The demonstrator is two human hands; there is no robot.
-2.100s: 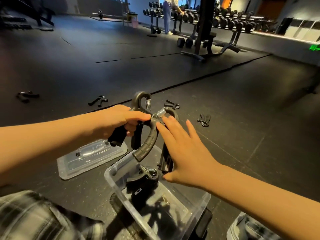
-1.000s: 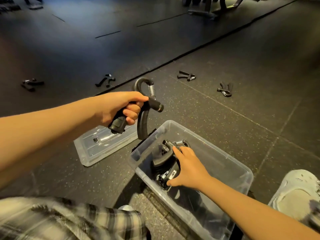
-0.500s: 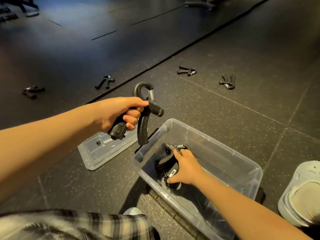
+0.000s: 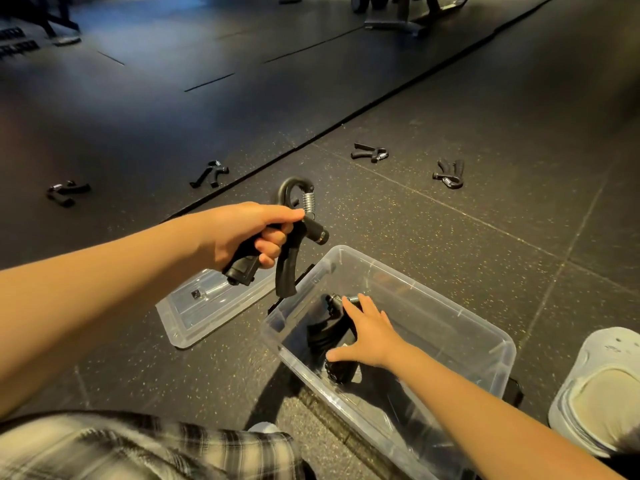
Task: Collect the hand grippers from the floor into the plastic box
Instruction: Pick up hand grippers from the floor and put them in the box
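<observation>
currently, the left hand (image 4: 242, 233) is held above the floor, just up and left of the plastic box (image 4: 450, 320). its fingers are curled tight round one handle of a black hand gripper (image 4: 292, 251). the second handle hangs free, pointing down toward the box's near-left corner, and the spring loop stands uppermost.

the right hand (image 4: 369, 337) reaches inside the box. its fingers are straight and slightly apart, thumb spread to the side, lying on the stored grippers (image 4: 323, 336) at the left end of the box. no finger curls round them.

the box stands on the speckled floor (image 4: 450, 237), with its clear lid (image 4: 204, 310) just beside it on the left. four more lie on the floor well beyond the box: a far-left gripper (image 4: 67, 192), a left gripper (image 4: 209, 173), a centre gripper (image 4: 369, 153) and a right-side gripper (image 4: 449, 173). a pale shoe (image 4: 602, 393) sits to the right of the box. plaid fabric (image 4: 138, 448) fills the lower left.
</observation>
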